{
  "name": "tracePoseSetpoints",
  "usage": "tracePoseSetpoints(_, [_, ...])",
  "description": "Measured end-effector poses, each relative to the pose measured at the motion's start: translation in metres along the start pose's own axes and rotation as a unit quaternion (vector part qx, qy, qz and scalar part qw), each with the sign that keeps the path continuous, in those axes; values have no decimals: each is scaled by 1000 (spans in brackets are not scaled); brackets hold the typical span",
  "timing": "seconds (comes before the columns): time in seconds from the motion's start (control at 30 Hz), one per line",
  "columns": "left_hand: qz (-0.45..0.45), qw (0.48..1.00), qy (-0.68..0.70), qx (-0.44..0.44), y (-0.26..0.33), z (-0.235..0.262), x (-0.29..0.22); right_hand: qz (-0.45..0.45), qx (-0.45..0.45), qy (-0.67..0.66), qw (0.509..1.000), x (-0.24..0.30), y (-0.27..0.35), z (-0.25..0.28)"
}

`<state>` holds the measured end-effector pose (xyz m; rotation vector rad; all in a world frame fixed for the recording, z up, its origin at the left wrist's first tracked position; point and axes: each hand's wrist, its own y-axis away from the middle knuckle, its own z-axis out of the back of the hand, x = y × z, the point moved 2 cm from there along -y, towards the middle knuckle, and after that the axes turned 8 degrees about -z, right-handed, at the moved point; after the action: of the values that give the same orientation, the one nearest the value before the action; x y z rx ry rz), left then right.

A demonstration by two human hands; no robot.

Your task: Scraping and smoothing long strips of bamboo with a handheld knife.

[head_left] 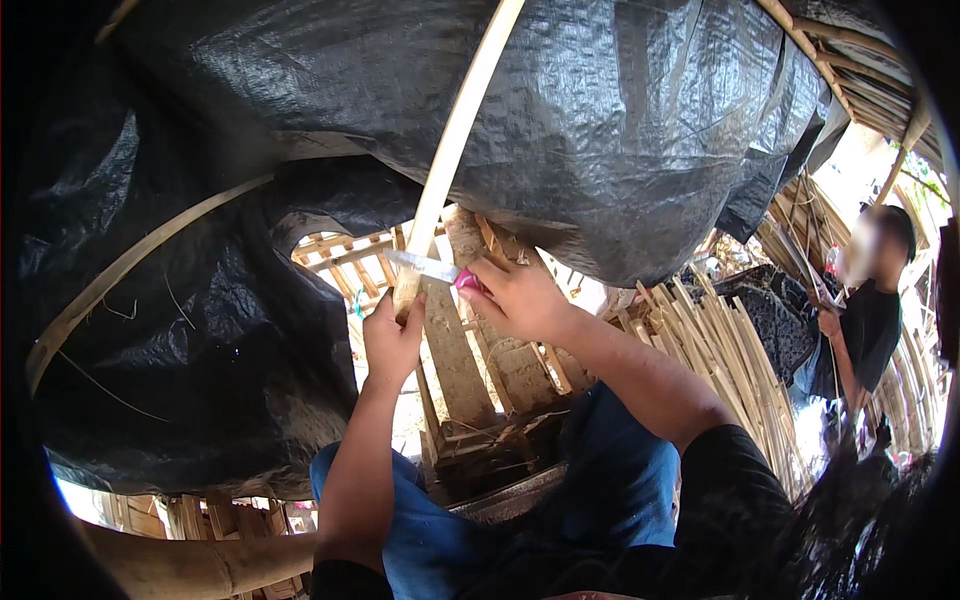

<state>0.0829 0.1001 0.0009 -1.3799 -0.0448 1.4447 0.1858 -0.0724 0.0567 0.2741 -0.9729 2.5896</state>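
Observation:
My left hand grips the lower end of a long pale bamboo strip that rises up across the black plastic sheet. My right hand is shut on a knife with a pink handle. Its metal blade lies crosswise against the strip just above my left hand. Both forearms come up from the lower edge, over blue trousers.
A second curved bamboo strip runs at the left over the black sheet. Wooden posts and slats stand behind my hands. Bundles of split bamboo lean at the right, beside another person in a dark shirt. A thick bamboo pole lies at lower left.

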Motion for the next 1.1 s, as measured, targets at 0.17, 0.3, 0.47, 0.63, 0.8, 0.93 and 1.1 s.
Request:
tracePoseSetpoints(0.17, [-14,999,-46,23,-5,0,-3,-10,-29,-13,999,-9,-1,9])
tracePoseSetpoints(0.3, [-61,994,-84,26,-5,-4,1,2,-5,19,1000,-4,0,7])
tracePoseSetpoints(0.47, [-84,983,-158,41,-2,-10,-3,-18,-1,107,994,7,2,-9])
tracePoseSetpoints(0.63, [-50,979,-184,67,-2,-18,-4,-92,64,158,981,12,-3,1])
tracePoseSetpoints(0.8, [-38,978,-192,67,-4,-23,-4,-93,20,243,965,-2,-8,-8])
tracePoseSetpoints(0.93, [-2,984,-162,74,3,-21,-3,-182,-28,218,958,-32,-21,19])
tracePoseSetpoints(1.1, [-33,980,-185,65,8,-16,1,-131,25,157,979,-18,-2,-4])
